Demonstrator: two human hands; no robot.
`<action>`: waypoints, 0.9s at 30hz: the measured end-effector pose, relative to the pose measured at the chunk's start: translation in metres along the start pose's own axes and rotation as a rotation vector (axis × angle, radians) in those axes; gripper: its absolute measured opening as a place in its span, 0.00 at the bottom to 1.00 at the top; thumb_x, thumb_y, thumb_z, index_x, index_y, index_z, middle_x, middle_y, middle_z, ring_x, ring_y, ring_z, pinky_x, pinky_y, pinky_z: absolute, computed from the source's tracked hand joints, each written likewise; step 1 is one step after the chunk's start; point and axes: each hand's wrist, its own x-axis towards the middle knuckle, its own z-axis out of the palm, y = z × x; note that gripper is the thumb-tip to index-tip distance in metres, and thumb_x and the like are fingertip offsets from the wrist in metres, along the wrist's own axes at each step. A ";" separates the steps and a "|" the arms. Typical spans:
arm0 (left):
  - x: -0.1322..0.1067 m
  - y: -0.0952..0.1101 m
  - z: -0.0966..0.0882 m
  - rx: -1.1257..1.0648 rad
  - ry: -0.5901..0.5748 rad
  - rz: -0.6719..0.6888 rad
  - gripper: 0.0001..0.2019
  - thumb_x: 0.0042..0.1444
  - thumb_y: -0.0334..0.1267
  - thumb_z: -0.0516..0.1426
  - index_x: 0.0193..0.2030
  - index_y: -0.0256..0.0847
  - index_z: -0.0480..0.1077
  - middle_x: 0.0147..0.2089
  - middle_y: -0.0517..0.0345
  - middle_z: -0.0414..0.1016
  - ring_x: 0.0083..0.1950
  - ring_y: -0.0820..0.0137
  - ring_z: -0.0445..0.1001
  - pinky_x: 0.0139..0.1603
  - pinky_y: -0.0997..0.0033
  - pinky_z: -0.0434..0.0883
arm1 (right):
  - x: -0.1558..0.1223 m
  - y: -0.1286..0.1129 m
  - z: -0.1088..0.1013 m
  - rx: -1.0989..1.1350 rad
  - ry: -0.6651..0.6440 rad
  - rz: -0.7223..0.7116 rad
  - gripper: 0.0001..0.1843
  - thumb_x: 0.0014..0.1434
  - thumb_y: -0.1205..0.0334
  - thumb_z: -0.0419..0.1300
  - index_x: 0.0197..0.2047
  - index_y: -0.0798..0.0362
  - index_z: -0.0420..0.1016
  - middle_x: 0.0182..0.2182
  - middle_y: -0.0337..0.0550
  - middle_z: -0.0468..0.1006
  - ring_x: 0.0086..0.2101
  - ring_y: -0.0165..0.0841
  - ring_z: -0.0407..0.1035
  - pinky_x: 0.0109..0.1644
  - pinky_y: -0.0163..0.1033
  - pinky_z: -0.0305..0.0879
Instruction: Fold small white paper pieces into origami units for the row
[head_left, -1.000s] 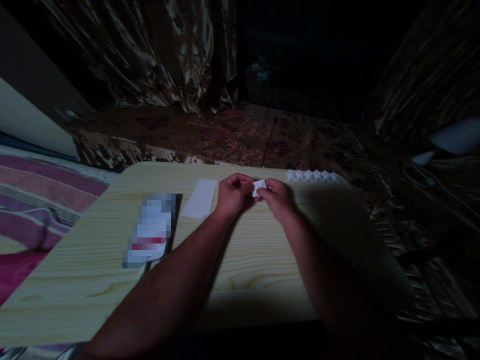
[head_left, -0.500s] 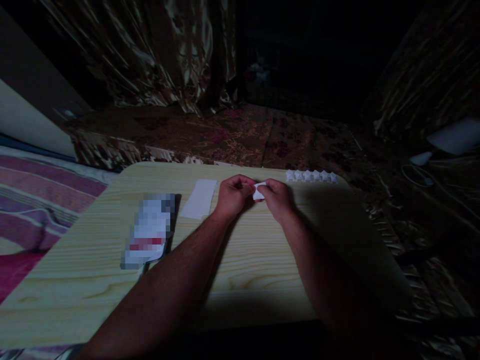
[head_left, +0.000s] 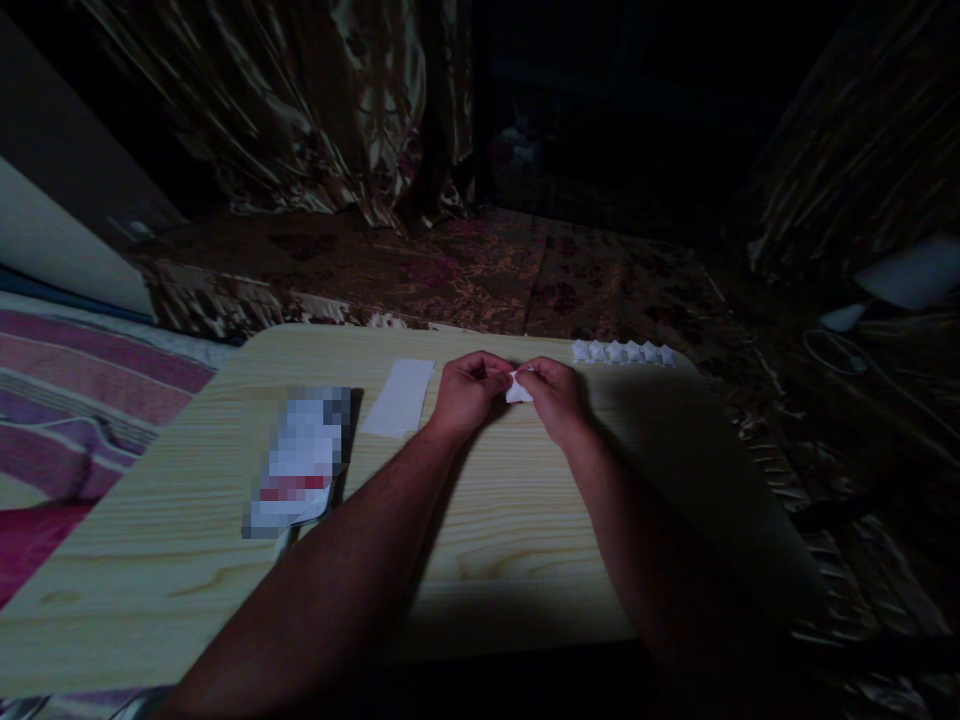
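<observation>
A small folded white paper [head_left: 519, 389] is pinched between my two hands, above the far middle of the table. My left hand [head_left: 471, 392] is closed on its left side, thumb and fingertips together. My right hand [head_left: 553, 392] grips the right side, with the thumb over the paper. Fingers cover part of it, so its full shape is hidden. Left of my left hand lies a stack or sheet of white paper strips [head_left: 399, 398]. Beyond my right hand, several small white folded paper stars [head_left: 615, 351] stand in a row along the far edge.
A phone-like object [head_left: 300, 460], blurred out, lies on the left of the wooden table [head_left: 517, 560]. A cable runs from its lower end. Patterned cloth [head_left: 450, 265] and curtains are behind the table. A striped bed cover [head_left: 90, 380] is at left, a white lamp [head_left: 911, 275] at right.
Both hands stay in nearly the same place. The paper between them has turned slightly, and its visible outline now looks more pointed than square.
</observation>
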 end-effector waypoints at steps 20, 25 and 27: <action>0.002 -0.003 0.003 -0.030 -0.053 0.027 0.18 0.39 0.30 0.64 0.41 0.38 0.71 0.29 0.62 0.73 0.27 0.74 0.71 0.31 0.74 0.69 | 0.001 0.000 -0.001 0.100 0.039 -0.010 0.07 0.47 0.59 0.61 0.27 0.53 0.68 0.19 0.32 0.69 0.21 0.26 0.62 0.25 0.31 0.57; 0.004 -0.006 0.000 -0.026 0.037 0.018 0.14 0.39 0.32 0.64 0.36 0.38 0.71 0.28 0.61 0.74 0.26 0.75 0.70 0.29 0.74 0.68 | 0.001 0.001 -0.001 0.102 0.011 0.020 0.07 0.46 0.60 0.62 0.27 0.54 0.69 0.21 0.34 0.71 0.23 0.28 0.66 0.27 0.33 0.63; 0.004 -0.006 -0.001 -0.024 0.042 0.011 0.11 0.40 0.33 0.63 0.34 0.37 0.72 0.27 0.60 0.74 0.25 0.75 0.69 0.28 0.75 0.66 | 0.000 0.000 -0.001 0.090 0.010 0.026 0.07 0.46 0.60 0.62 0.27 0.54 0.69 0.22 0.35 0.72 0.23 0.28 0.66 0.27 0.33 0.65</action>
